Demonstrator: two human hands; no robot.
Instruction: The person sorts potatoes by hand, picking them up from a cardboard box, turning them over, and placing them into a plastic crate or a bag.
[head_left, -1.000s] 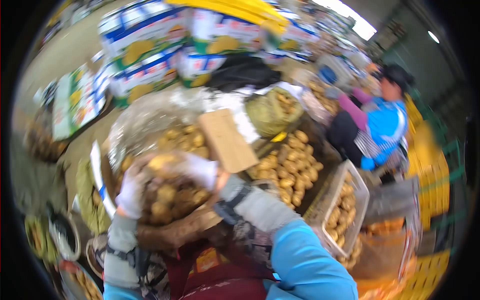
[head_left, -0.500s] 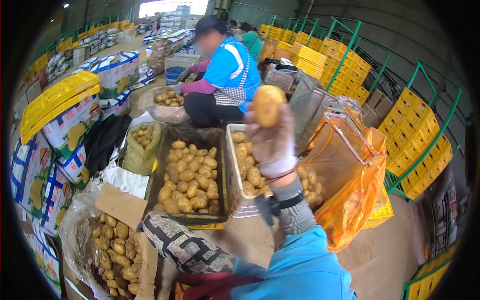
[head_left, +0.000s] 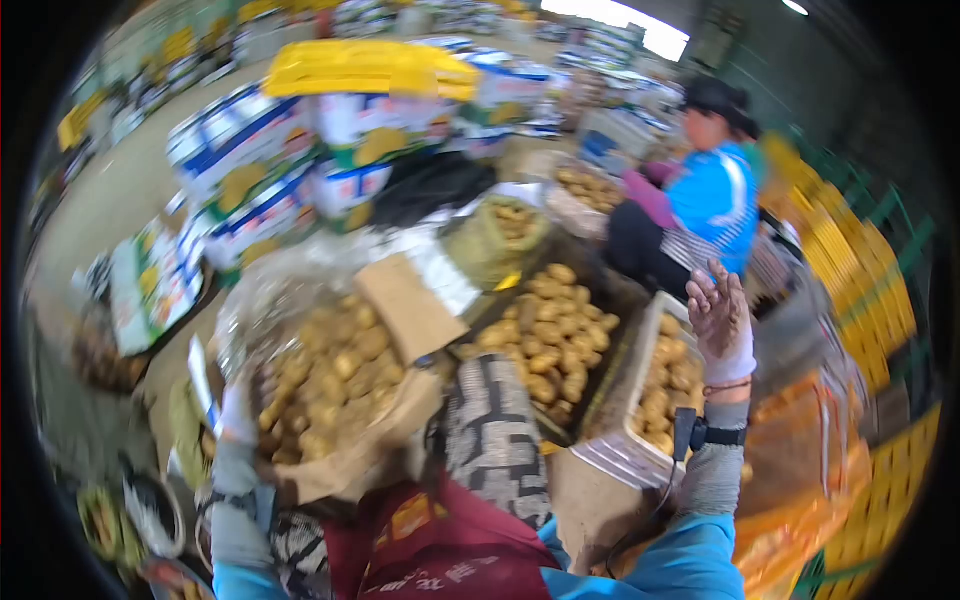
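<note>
My right hand (head_left: 720, 315), in a dirty pale glove, is raised with its fingers apart and nothing in it. It hovers by the far right side of a white crate (head_left: 600, 455) of potatoes (head_left: 660, 385). My left hand (head_left: 240, 405) is at the left side of an open cardboard box (head_left: 400, 435) lined with clear plastic (head_left: 265, 300). Its fingers are smeared by motion and partly hidden. Brown-yellow potatoes (head_left: 335, 375) fill that box. Between the box and the white crate stands a dark-lined crate (head_left: 610, 385) with more potatoes (head_left: 550, 340).
A co-worker (head_left: 705, 190) in a blue top sits beyond the crates. Printed cartons (head_left: 245, 180) with a yellow crate (head_left: 370, 70) on top stand at the far left. An orange bag (head_left: 800, 450) lies to my right. A green mesh sack (head_left: 495, 240) holds potatoes.
The view has swung left. My right hand has let go of the potato it held up and its fingers are now spread. My left hand has come into view beside the cardboard box.
</note>
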